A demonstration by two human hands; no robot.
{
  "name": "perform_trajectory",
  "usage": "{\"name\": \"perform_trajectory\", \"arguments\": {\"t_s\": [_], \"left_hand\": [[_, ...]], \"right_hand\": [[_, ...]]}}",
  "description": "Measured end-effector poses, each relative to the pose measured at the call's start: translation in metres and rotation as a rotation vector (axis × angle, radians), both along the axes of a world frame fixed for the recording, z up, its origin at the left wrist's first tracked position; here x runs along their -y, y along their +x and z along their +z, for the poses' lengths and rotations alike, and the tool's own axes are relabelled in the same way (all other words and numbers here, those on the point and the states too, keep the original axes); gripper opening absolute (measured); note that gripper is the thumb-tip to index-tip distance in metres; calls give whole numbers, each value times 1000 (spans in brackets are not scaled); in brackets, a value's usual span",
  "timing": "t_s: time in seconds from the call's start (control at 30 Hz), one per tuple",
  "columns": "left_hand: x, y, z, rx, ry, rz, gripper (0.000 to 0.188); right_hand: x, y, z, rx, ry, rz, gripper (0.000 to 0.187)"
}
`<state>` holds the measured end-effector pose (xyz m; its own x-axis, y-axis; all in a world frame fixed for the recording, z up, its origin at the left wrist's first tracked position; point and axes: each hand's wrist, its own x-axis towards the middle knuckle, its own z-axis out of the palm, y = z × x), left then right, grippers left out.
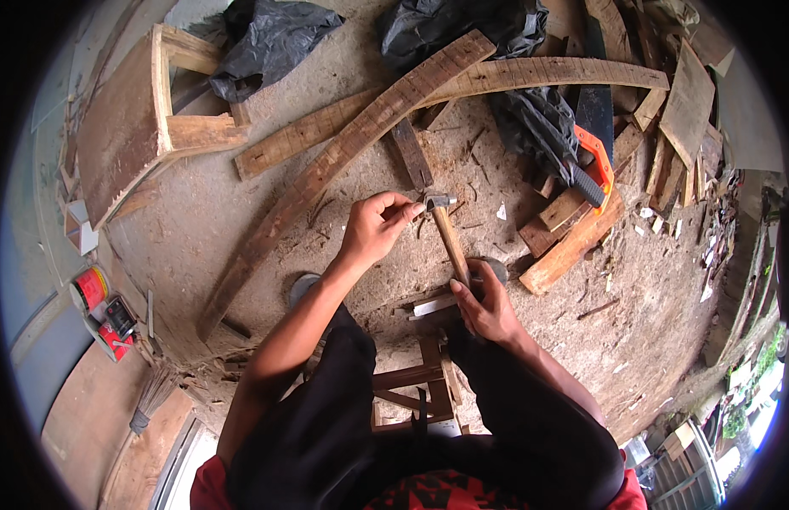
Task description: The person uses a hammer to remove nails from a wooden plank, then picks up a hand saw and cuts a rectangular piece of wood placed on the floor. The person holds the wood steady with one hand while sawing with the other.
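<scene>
My right hand is wrapped round the lower end of a wooden-handled hammer, its metal head pointing away from me. Close beside that head, my left hand is closed in a pinch, thumb against fingertips. Whatever it pinches, if anything, is too small to make out; I cannot tell whether the fingertips touch the hammer head. Just beyond the head lies a short dark wood block on the dusty ground. Two long wooden planks, the nearer plank and the farther plank, cross above it.
An orange-handled saw rests by short boards on the right. Black plastic bags lie at the back. A wooden frame box stands far left, with cans nearer. Scrap wood is piled at the far right.
</scene>
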<state>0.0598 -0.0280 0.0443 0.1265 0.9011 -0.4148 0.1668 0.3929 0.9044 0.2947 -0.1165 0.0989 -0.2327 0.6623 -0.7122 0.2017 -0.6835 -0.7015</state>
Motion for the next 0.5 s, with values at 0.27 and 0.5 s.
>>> {"name": "perform_trajectory", "arguments": {"t_s": [0.27, 0.5], "left_hand": [[2, 4, -5, -44, 283, -26, 24], [4, 4, -6, 368, -354, 174, 24]], "right_hand": [[-8, 2, 15, -78, -156, 2, 44], [8, 9, -14, 177, 163, 111, 53]]}}
